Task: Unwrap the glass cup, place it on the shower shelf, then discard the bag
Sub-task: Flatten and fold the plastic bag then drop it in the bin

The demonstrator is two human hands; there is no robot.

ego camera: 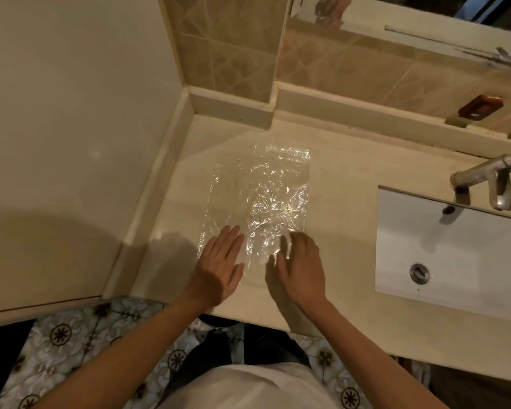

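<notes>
A clear, crinkled plastic bag (pixel 260 193) lies spread flat on the beige counter (pixel 342 178), left of the sink. My left hand (pixel 219 268) rests palm down with fingers spread on the bag's near left corner. At the near right edge, my right hand (pixel 300 268) has its fingers curled down onto the plastic; whether it pinches the film is unclear. No glass cup or shower shelf is in view.
A white sink basin (pixel 455 246) with a metal drain (pixel 419 273) sits at the right, under a metal tap (pixel 484 172). Tiled walls and a raised ledge (pixel 230 106) border the counter at the back and left. Patterned floor tiles (pixel 71 335) show below the counter edge.
</notes>
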